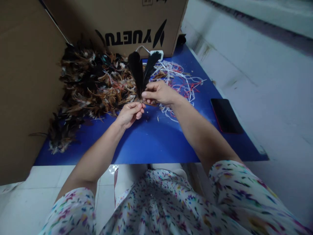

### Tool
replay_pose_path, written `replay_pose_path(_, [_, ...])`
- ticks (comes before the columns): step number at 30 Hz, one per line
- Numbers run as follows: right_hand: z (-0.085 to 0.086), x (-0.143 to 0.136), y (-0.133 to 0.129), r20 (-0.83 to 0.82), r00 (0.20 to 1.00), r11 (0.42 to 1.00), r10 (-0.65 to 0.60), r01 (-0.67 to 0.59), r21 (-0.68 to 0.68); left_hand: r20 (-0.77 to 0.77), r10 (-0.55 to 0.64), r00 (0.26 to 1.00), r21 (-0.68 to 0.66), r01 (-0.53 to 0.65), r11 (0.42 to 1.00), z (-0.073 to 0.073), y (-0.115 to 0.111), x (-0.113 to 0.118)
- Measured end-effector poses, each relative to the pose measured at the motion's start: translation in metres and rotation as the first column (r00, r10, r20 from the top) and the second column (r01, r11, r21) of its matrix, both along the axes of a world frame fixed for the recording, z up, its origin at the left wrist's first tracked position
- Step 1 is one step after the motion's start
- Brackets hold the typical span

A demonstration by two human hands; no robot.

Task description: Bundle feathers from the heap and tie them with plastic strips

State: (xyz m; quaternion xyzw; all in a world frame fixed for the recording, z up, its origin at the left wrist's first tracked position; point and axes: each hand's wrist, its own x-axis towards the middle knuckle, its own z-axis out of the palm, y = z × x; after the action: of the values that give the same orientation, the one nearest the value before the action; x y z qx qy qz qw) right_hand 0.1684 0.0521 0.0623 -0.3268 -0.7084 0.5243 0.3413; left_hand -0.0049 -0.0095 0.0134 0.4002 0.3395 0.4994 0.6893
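Observation:
Two dark feathers stand upright in a V above the table. My left hand (131,114) is closed in a pinch at the base of the left black feather (136,68), where the quills meet. Just above it, the fingers of my right hand (160,93) are pinched on the lower part of the right black feather (151,65). The quill ends are mostly hidden by my fingertips. Close behind my hands lies a big pile of brown and black feathers (97,85). White and red strings (186,81) lie tangled just beyond my right hand.
A cardboard box (137,16) with upside-down lettering stands at the back of the blue table (156,140). Another cardboard panel (22,91) rises on the left. A small feather clump (62,132) sits near the left edge. A dark phone (226,116) lies by the wall (269,98) on the right.

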Motion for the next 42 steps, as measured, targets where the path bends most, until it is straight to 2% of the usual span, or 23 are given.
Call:
replay_pose_path(3, [-0.007, 0.01, 0.015, 0.09, 0.96, 0.961, -0.264, 0.254, 0.112, -0.021, 0.125, 0.992, 0.012, -0.125, 0.992, 0.0, 0.002, 0.002])
replay_pose_path(5, [-0.015, 0.016, 0.024, 0.242, 0.87, 0.893, -0.43, 0.37, 0.255, -0.043, 0.196, 0.98, 0.006, -0.196, 0.981, 0.001, 0.003, 0.003])
replay_pose_path(6, [-0.019, 0.018, 0.028, 0.34, 0.81, 0.868, -0.478, 0.377, 0.323, -0.056, 0.222, 0.973, 0.004, -0.222, 0.975, 0.001, 0.004, 0.004])
replay_pose_path(8, [-0.026, 0.02, 0.031, 0.508, 0.681, 0.844, -0.528, 0.354, 0.402, -0.085, 0.254, 0.963, 0.002, -0.255, 0.967, 0.001, 0.004, 0.004])
replay_pose_path(10, [-0.031, 0.018, 0.029, 0.626, 0.575, 0.85, -0.527, 0.337, 0.406, -0.103, 0.267, 0.958, 0.001, -0.268, 0.963, 0.0, 0.005, 0.004])
replay_pose_path(12, [-0.033, 0.015, 0.025, 0.688, 0.516, 0.859, -0.511, 0.34, 0.383, -0.102, 0.271, 0.957, 0.002, -0.273, 0.962, -0.002, 0.005, 0.004])
replay_pose_path(14, [-0.032, 0.013, 0.023, 0.708, 0.497, 0.862, -0.503, 0.344, 0.371, -0.097, 0.278, 0.956, 0.001, -0.279, 0.96, -0.004, 0.006, 0.004])
replay_pose_path(20, [-0.034, 0.013, 0.024, 0.703, 0.519, 0.873, -0.487, 0.323, 0.366, -0.11, 0.319, 0.941, -0.015, -0.323, 0.946, -0.004, 0.007, 0.003])
replay_pose_path(26, [-0.033, 0.015, 0.028, 0.652, 0.571, 0.864, -0.499, 0.379, 0.33, -0.097, 0.322, 0.942, -0.015, -0.324, 0.946, -0.005, 0.007, 0.003])
replay_pose_path(33, [-0.023, 0.03, 0.037, 0.41, 0.762, 0.864, -0.501, 0.466, 0.191, -0.117, 0.33, 0.937, -0.033, -0.336, 0.941, -0.004, 0.007, 0.003])
replay_pose_path(38, [-0.02, 0.033, 0.038, 0.24, 0.827, 0.861, -0.509, 0.487, 0.146, -0.112, 0.339, 0.934, -0.052, -0.346, 0.937, -0.004, 0.007, 0.003])
replay_pose_path(42, [-0.009, 0.028, 0.03, 0.151, 0.845, 0.858, -0.514, 0.502, 0.112, -0.092, 0.329, 0.94, -0.063, -0.335, 0.94, -0.003, 0.006, 0.004])
